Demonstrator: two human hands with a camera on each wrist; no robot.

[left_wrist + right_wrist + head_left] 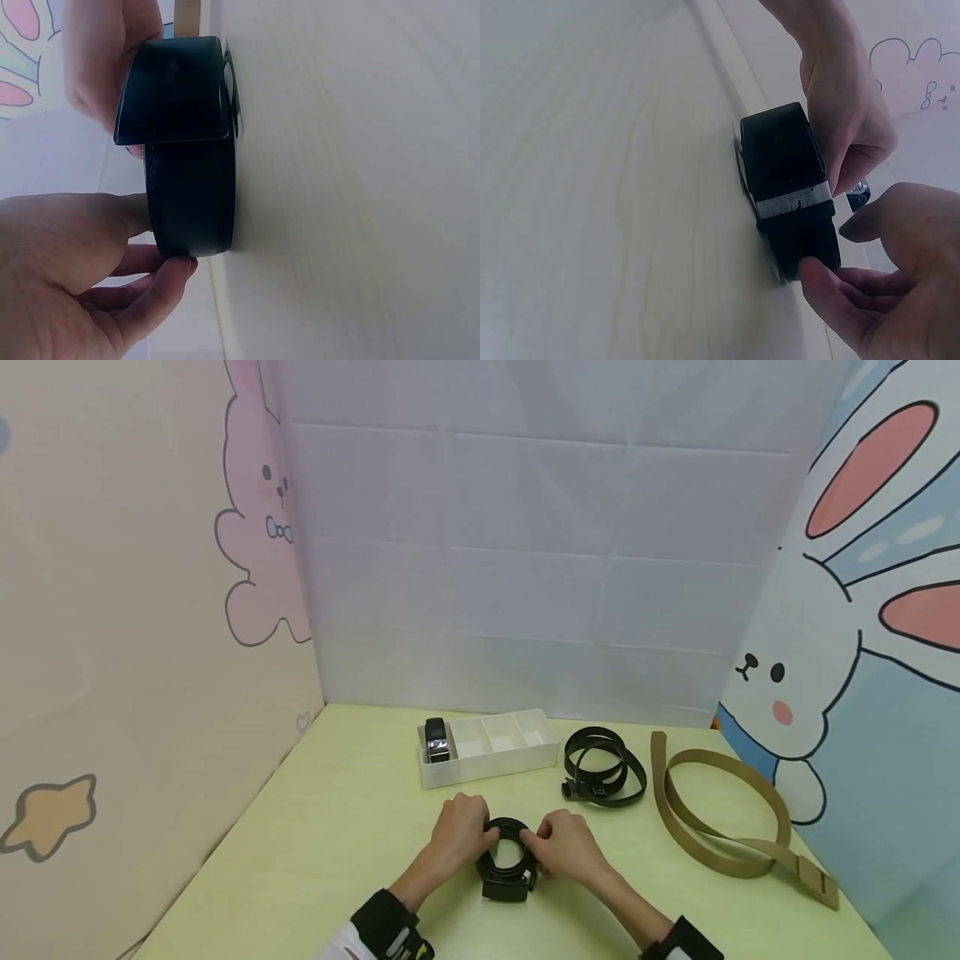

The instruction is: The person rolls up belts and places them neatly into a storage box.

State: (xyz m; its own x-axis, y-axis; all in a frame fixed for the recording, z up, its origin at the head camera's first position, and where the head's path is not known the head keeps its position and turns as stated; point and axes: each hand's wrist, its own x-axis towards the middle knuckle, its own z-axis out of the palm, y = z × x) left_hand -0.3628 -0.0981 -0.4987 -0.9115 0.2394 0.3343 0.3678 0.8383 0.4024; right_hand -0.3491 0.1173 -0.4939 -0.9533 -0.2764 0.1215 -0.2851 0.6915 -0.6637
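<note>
A black belt [506,887], rolled into a round coil with its buckle on the near side, is between my two hands over the table. My left hand [461,828] pinches the coil's left side, thumb at the inner edge and fingers outside, as the left wrist view shows with the belt's dark band [191,199]. On the other side, my right hand [567,847] holds the coil's right edge between thumb and fingertips. In the right wrist view a silver strip [793,201] crosses the belt beside the black buckle plate [781,150].
Behind the hands stands a white divided box [480,768], with a rolled black belt with a silver buckle [437,741] in its left compartment. To the right lie a loosely coiled black belt [633,777] and a tan webbing belt [675,827]. Decorated walls border the table [300,843].
</note>
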